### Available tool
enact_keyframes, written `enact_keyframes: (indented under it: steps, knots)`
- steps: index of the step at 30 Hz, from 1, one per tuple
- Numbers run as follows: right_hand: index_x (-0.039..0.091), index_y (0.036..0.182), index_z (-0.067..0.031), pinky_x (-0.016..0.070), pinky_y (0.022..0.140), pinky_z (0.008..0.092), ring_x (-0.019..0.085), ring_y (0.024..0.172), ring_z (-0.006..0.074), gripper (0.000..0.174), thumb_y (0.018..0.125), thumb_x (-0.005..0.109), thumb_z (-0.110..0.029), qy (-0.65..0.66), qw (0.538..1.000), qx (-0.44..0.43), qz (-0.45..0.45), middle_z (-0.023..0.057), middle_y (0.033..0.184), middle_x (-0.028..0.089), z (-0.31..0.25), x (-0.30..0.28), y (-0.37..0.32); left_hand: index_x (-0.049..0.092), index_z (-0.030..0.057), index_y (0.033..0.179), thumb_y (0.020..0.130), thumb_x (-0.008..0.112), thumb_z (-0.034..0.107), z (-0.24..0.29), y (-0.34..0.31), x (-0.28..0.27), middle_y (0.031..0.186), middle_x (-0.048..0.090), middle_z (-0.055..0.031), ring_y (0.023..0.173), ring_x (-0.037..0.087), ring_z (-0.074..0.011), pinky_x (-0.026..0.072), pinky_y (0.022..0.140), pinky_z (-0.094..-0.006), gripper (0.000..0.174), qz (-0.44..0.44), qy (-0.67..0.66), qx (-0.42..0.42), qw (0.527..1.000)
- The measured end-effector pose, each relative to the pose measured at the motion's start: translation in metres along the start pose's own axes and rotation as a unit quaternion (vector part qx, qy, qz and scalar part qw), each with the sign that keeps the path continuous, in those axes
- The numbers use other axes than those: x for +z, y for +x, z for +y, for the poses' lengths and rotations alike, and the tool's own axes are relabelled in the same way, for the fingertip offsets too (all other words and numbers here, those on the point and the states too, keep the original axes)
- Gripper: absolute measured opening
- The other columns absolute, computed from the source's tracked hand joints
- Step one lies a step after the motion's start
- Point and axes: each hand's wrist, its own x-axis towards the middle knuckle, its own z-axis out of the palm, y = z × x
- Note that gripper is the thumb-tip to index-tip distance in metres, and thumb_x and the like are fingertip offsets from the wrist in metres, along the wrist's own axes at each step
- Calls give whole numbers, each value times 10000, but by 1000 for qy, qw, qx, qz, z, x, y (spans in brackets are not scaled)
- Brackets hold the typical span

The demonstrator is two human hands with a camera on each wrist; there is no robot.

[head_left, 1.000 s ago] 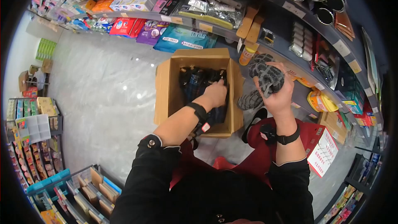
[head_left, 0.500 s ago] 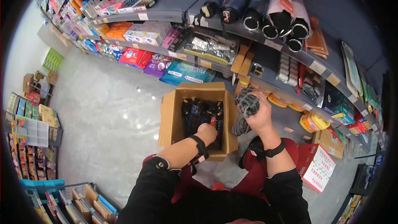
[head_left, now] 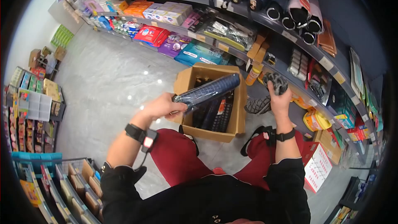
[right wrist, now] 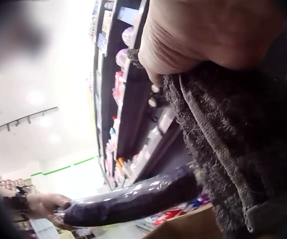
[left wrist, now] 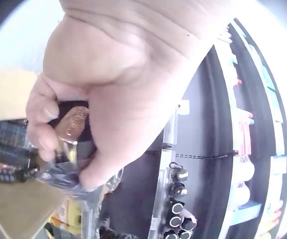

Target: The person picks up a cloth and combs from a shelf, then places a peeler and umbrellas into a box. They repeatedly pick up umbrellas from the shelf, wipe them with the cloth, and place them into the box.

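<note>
One folded dark umbrella [head_left: 209, 91] in a clear plastic sleeve lies almost level in the air. Its far end reaches over the single open cardboard box [head_left: 207, 133] standing on the grey floor [head_left: 107, 83]. The person's left hand [head_left: 163, 107] grips the umbrella's near end, fingers and thumb curled round it.

Inside the box lie more dark folded umbrellas, packed too close together to count. The two hands are well apart. The right hand [head_left: 278, 99] is raised to the right of the box and is clenched on one grey knitted cloth [head_left: 275, 81], close to the edge of a shelf [head_left: 265, 20]. On the far top shelf, several rolled umbrellas lie with their ends outward. Each wrist wears one black band.
</note>
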Motion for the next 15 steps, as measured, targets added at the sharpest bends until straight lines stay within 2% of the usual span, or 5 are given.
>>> enact_keyframes:
  steps: [3,4,7,11,15]
  knots:
    - [597,1043,-25,490,821,330,627,904,220,345,759,769,-121,75,996,-56,6,112,997,646,-25,16,-13,585,16,832,820,685,130,-16,-10,33,639,568,-45,452,487,-98,310,379,-232,152,-37,-223,26,974]
    - [599,1036,-39,491,811,348,613,932,265,435,657,788,-137,24,977,-213,3,124,1039,625,-48,25,-15,578,19,865,825,678,123,-23,-9,47,662,573,-52,458,493,-100,310,377,-225,150,-46,-258,26,965]
    - [614,1115,-81,348,1036,523,548,1100,355,567,584,761,-219,-27,925,-304,-225,116,1146,611,-82,64,-55,568,37,890,839,657,101,-29,-6,93,692,581,-53,486,509,-93,307,375,-221,121,-28,-336,14,942]
    - [637,1047,-90,314,1074,552,551,1107,351,503,566,735,-197,-27,924,-305,-231,98,1107,633,-75,75,-60,566,38,860,838,639,75,-24,-22,100,683,565,-28,497,491,-77,320,395,-231,85,-54,-326,8,944]
    - [639,993,-56,402,993,469,575,952,371,396,614,718,-140,-128,968,-200,-78,117,993,652,-41,49,-22,595,-6,841,798,673,65,-27,-51,95,662,567,-33,488,480,-75,319,405,-218,114,-111,-216,32,970]
